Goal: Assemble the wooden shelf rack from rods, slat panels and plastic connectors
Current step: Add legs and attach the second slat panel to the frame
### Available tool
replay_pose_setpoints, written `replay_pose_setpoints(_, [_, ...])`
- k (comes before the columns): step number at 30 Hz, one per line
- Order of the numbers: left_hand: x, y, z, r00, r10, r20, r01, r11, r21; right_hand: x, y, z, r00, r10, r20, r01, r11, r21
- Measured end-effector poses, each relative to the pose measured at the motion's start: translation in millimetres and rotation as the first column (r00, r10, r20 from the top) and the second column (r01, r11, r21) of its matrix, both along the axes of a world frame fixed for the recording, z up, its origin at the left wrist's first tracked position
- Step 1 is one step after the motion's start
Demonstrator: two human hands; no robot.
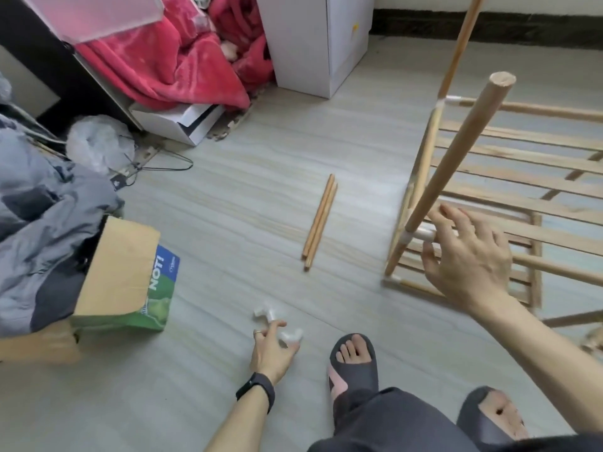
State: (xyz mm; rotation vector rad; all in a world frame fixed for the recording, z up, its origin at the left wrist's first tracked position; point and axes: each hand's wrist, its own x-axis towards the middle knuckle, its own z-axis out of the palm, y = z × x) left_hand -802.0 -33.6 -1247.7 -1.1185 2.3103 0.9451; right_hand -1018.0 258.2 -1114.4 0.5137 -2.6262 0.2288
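The pale wood-grain floor [248, 177] takes up most of what I can see, and the half-built rack [522, 164] stands on it at the right, its slat panels joined to rods by white corner pieces. One thick rod [456, 151] leans up out of the rack towards me, with its cut end at the top. At the back a red blanket [169, 60] spills down beside a white cabinet [313, 44]. A heap of grey clothing [42, 197] lies at the left, partly over a cardboard box [124, 272] with green printing. The person's right hand [470, 256] is at the rack's near corner, fingers spread wide apart around the white joint at the foot of the leaning rod. The blur keeps me from telling whether they touch it. Two loose rods [319, 220] lie side by side and touching in the middle of the floor, well apart from the rack. The left hand [270, 350], with a black wristband [256, 389], is down at the floor by a dark slipper [354, 363]. Its forefinger and thumb are curled round a white connector [292, 336]. Another connector [264, 313] lies just beyond the fingertips.
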Motion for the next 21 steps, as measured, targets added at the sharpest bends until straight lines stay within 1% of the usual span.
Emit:
replay_pose_setpoints(4, [-5.6, 11.7, -7.1, 0.992, -0.123, 0.032, 0.126, 0.987, -0.101, 1.6, -2.0, 3.0, 1.000, -0.005, -0.012, 0.004, 1.000, -0.009])
replay_pose_setpoints(6, [-13.7, 13.8, -4.7, 0.995, -0.101, -0.019, 0.099, 0.991, -0.085, 3.5, -1.3, 7.4, 1.000, -0.002, 0.031, 0.002, 1.000, -0.004])
replay_pose_setpoints(7, [-21.8, 15.1, 1.0, 0.996, -0.056, -0.072, 0.054, 0.998, -0.033, 4.0, -0.5, 10.9, 0.997, 0.002, 0.077, -0.002, 1.000, 0.004])
replay_pose_setpoints(9, [-46.1, 19.1, 24.2, 0.974, 0.124, -0.188, -0.091, 0.980, 0.177, 5.4, 0.8, 20.0, 0.980, -0.003, 0.197, -0.009, 0.998, 0.061])
replay_pose_setpoints(11, [-77.1, 23.8, 62.8, 0.913, 0.313, -0.262, -0.186, 0.890, 0.417, 6.9, 2.8, 33.2, 0.947, -0.028, 0.321, -0.024, 0.987, 0.157])
replay_pose_setpoints(13, [-108.1, 28.8, 113.6, 0.846, 0.427, -0.320, -0.176, 0.789, 0.588, 5.9, 6.9, 45.8, 0.886, -0.028, 0.463, -0.069, 0.979, 0.190])
replay_pose_setpoints(14, [-122.2, 31.9, 142.2, 0.815, 0.461, -0.350, -0.138, 0.741, 0.657, 4.3, 9.3, 52.4, 0.842, -0.007, 0.539, -0.088, 0.985, 0.150])
replay_pose_setpoints(15, [-134.5, 35.2, 171.3, 0.788, 0.484, -0.380, -0.084, 0.696, 0.713, 2.4, 11.5, 60.6, 0.791, 0.032, 0.611, -0.085, 0.995, 0.058])
replay_pose_setpoints(16, [-145.3, 39.3, 200.3, 0.767, 0.494, -0.410, -0.021, 0.657, 0.753, 0.8, 13.7, 71.0, 0.743, 0.085, 0.664, -0.051, 0.996, -0.070])
replay_pose_setpoints(17, [-154.8, 44.0, 228.5, 0.750, 0.491, -0.442, 0.046, 0.628, 0.777, -1.2, 15.9, 82.5, 0.723, 0.142, 0.676, -0.002, 0.979, -0.204])
replay_pose_setpoints(19, [-171.1, 54.7, 280.5, 0.720, 0.463, -0.517, 0.180, 0.595, 0.783, -7.8, 20.7, 108.2, 0.759, 0.204, 0.619, 0.091, 0.908, -0.410])
replay_pose_setpoints(21, [-184.4, 65.4, 325.6, 0.678, 0.400, -0.617, 0.297, 0.618, 0.728, -13.4, 25.3, 141.1, 0.805, 0.236, 0.544, 0.147, 0.809, -0.569])
